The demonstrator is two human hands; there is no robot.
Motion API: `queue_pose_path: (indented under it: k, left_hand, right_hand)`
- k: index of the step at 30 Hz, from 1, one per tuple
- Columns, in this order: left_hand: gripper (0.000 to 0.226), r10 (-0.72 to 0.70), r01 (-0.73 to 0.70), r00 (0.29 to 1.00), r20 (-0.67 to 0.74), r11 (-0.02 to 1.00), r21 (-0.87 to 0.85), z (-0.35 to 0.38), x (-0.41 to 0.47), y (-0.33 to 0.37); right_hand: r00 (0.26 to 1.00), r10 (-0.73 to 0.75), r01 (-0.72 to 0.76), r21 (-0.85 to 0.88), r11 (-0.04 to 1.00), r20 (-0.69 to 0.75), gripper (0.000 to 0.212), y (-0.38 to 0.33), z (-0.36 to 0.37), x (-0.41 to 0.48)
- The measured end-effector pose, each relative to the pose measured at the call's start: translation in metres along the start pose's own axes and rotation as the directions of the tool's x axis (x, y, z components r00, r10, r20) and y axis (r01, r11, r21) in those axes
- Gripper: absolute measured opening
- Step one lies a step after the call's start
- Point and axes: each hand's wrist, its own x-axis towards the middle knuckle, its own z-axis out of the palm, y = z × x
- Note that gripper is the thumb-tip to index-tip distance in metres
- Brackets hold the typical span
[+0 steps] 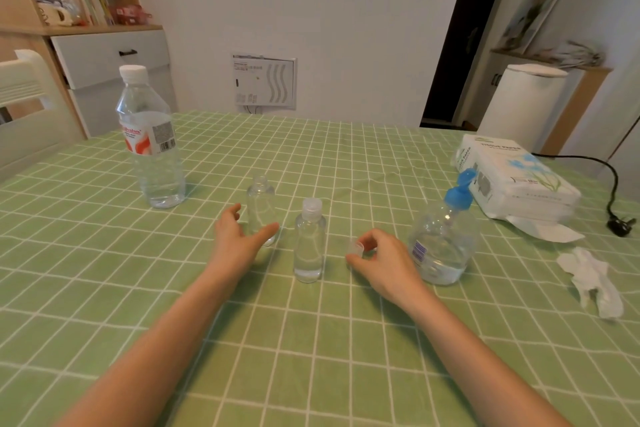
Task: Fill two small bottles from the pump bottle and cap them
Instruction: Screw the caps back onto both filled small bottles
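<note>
Clear plastic, the uncapped bottle (260, 206) stands on the green checked surface (311, 340) between the spread thumb and fingers of the left hand (235, 239). Just right of it stands the capped bottle (309, 246). The right hand (384, 262) pinches a small cap (356, 248) near the pump bottle (443, 246).

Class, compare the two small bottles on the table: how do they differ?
The capped small bottle wears its lid; the uncapped small bottle has a bare neck. The uncapped one stands between thumb and fingers of the left hand; the capped one stands untouched, nearer the camera. Both are clear and upright.
</note>
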Motion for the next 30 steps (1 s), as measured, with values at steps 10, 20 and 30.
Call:
queue_pose_path:
  k: [10, 20, 30]
  left_hand:
    - [0.028, 0.068, -0.061, 0.996, 0.058, 0.992, -0.11, 0.014, 0.007, 0.003]
    - [0.026, 0.134, -0.115, 0.985, 0.11, 0.98, -0.162, -0.019, -0.058, 0.008]
    - [0.043, 0.148, -0.092, 0.936, 0.319, 0.979, -0.183, -0.036, -0.132, 0.007]
  right_hand:
    - [0.999, -0.025, 0.022, 0.089, 0.996, 0.033, 0.015, -0.007, -0.006, -0.03]
    - [0.988, -0.114, 0.059, 0.434, 0.899, 0.102, 0.028, -0.032, -0.017, -0.054]
    - [0.934, -0.34, 0.227, 0.546, 0.807, 0.114, 0.02, -0.065, -0.029, -0.074]
